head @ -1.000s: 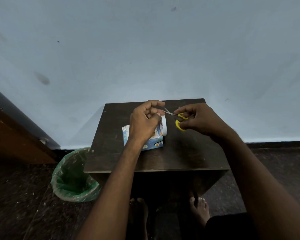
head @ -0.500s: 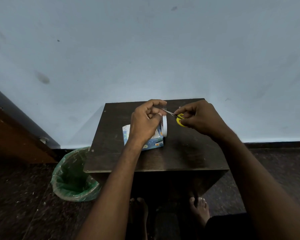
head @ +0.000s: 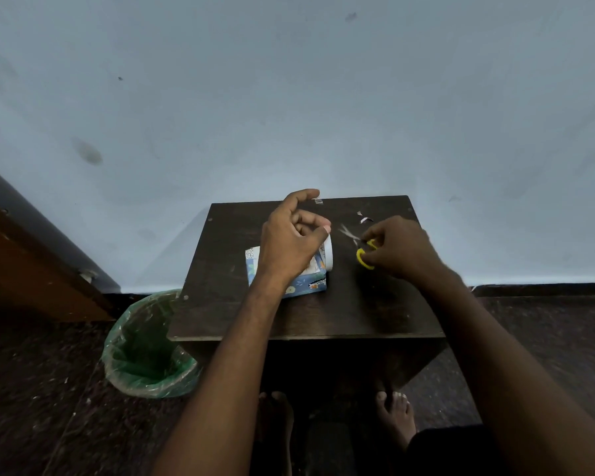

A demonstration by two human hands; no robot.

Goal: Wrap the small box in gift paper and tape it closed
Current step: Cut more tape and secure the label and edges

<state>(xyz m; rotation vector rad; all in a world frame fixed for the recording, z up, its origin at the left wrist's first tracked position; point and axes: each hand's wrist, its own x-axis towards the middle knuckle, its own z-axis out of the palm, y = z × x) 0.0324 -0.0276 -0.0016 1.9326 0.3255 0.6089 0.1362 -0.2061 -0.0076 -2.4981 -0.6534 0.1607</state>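
A small box wrapped in blue patterned gift paper (head: 303, 283) is seen lying on the dark brown wooden table (head: 375, 310), near the table's middle and slightly to the left. A white roll of tape (head: 328, 253) stands on edge just beside the box, at its right side. The left hand (head: 289, 242) is held above the box with fingers loosely curled, and a short clear piece of tape (head: 317, 201) is stuck at the tip of its raised index finger. To the right, small yellow-handled scissors (head: 359, 247) are gripped by the right hand (head: 399, 250), whose fingers are curled round the handles; the blurred blades are spread open. Small paper scraps (head: 365, 218) lie on the far part of the table. On the floor to the left, a green-lined waste bin (head: 148, 348) is set beside the table.
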